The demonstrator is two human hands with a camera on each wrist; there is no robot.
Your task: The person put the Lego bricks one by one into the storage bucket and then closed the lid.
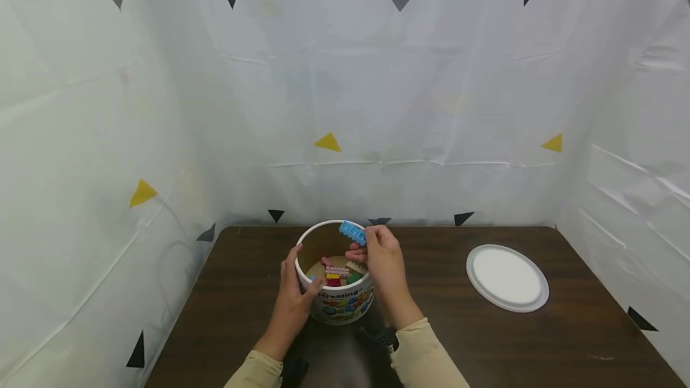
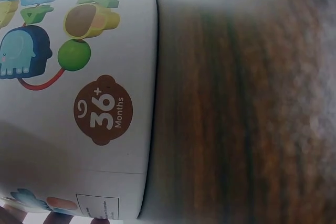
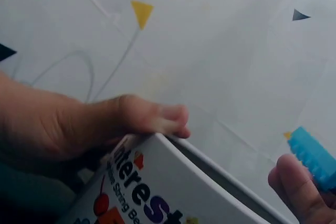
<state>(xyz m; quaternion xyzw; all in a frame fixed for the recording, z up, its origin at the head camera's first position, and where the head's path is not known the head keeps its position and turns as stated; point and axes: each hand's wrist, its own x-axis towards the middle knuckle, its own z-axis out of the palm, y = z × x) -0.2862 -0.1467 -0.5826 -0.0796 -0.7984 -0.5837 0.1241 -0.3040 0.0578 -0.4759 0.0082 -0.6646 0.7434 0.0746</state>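
A white round tub (image 1: pixel 345 303) with colourful printing stands on the table. My left hand (image 1: pixel 295 301) grips its left side, thumb over the near rim and fingers along the outer wall. Between the thumb and fingers of my right hand (image 1: pixel 384 259) is a light blue toy brick (image 1: pixel 353 232), held over the tub's right rim. Its studs show in the right wrist view, where a fingertip lies against the brick (image 3: pixel 313 157). Inside the tub lie several bricks, among them a pink one (image 1: pixel 337 270), a red one (image 1: pixel 333 282) and a green one (image 1: pixel 353 278).
A white round lid (image 1: pixel 508 278) lies flat on the dark wooden table (image 1: pixel 431 292), to the right of the tub. White sheeting (image 1: pixel 377 88) with black, grey and yellow triangles stands behind the table and along both sides.
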